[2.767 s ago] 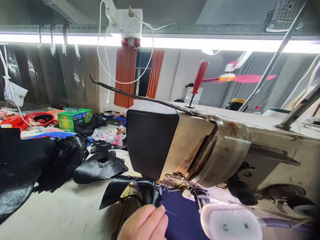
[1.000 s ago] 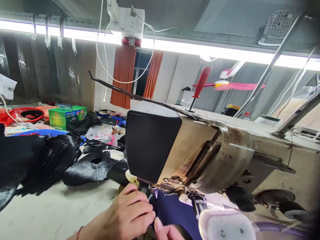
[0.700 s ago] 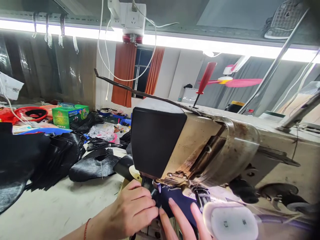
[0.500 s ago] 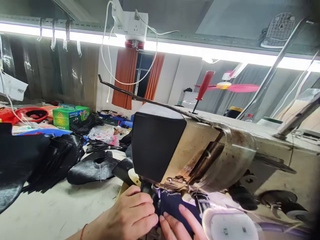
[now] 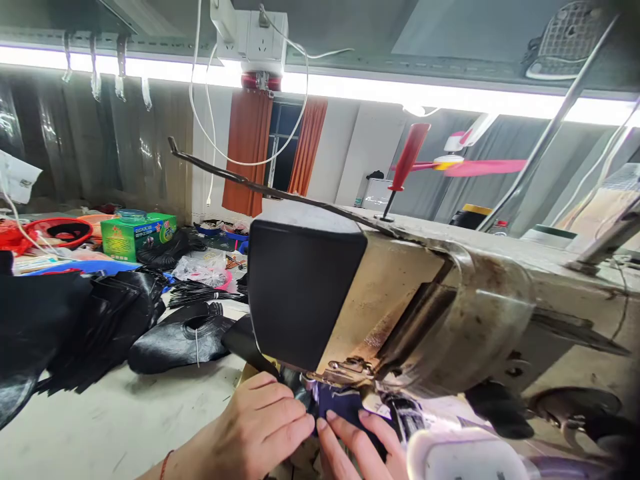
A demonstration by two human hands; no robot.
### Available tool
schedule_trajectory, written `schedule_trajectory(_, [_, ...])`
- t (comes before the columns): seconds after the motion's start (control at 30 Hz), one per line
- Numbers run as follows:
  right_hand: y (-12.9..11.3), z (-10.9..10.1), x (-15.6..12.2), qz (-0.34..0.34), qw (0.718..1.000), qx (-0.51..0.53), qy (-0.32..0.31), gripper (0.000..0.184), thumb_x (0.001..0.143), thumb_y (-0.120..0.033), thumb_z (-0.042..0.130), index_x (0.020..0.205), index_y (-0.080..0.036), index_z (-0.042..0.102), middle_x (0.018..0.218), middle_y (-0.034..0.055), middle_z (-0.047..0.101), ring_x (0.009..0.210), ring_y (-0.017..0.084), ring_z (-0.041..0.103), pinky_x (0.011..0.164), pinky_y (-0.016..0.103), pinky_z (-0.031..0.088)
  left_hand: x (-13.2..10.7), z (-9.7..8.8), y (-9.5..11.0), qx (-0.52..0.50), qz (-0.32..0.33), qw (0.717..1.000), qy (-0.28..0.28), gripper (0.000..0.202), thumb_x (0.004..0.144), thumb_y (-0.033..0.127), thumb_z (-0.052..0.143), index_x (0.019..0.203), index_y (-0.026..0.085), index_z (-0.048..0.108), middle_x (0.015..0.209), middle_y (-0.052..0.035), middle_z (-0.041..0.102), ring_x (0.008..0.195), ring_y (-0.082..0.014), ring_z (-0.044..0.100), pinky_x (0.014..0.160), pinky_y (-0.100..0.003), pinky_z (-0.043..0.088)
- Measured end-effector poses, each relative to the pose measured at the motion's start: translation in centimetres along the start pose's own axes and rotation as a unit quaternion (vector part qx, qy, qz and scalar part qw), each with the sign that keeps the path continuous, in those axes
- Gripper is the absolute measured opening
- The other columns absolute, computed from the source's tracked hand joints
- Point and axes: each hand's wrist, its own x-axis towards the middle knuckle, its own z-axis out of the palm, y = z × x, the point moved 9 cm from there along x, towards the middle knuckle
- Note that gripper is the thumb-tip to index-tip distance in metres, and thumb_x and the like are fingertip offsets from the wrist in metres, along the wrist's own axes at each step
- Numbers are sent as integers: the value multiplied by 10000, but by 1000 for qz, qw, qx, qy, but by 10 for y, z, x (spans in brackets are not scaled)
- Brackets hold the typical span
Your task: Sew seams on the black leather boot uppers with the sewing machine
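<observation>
Under the head of a sewing machine [image 5: 306,293], my left hand [image 5: 267,423] has its fingers curled and closed on a black leather-like piece [image 5: 294,381]. Its fingertips are partly hidden, close to the needle area. My right hand [image 5: 357,450] lies with fingers stretched out and slightly spread on a dark blue piece of material [image 5: 340,402] just right of the presser foot. The two hands nearly touch. Whether the black and blue pieces are joined is hidden by my fingers.
A white lamp [image 5: 467,453] sits close to my right hand. Stacked black pieces [image 5: 107,327] and a tied black bundle [image 5: 175,337] lie on the white table [image 5: 150,420] at left. A red screwdriver [image 5: 410,157] stands upright in the machine top. Behind is a green box [image 5: 137,237].
The camera view has shifted slightly, so the machine head appears larger and further left. My hands keep nearly the same place and grip on the material.
</observation>
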Motion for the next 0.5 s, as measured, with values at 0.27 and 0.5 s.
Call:
schedule_trajectory(0.27, [10,3,-5,55,997,54,7,387,747,-43,667,1089,-215,726,1014,28,777,834,225,758,653,329,629,-1,11,-5,15,-33,999,-8,305,1019,126,365,983,89,665,856,-67,723,746,-177,630,653,-314,471])
schedule_trajectory(0.5, [26,2,0,183,973,140,6,435,808,-84,599,1208,-242,670,1111,53,749,952,228,737,729,293,642,-6,8,-10,14,-60,997,55,233,984,85,443,1000,83,676,871,-76,733,734,-174,618,647,-303,478])
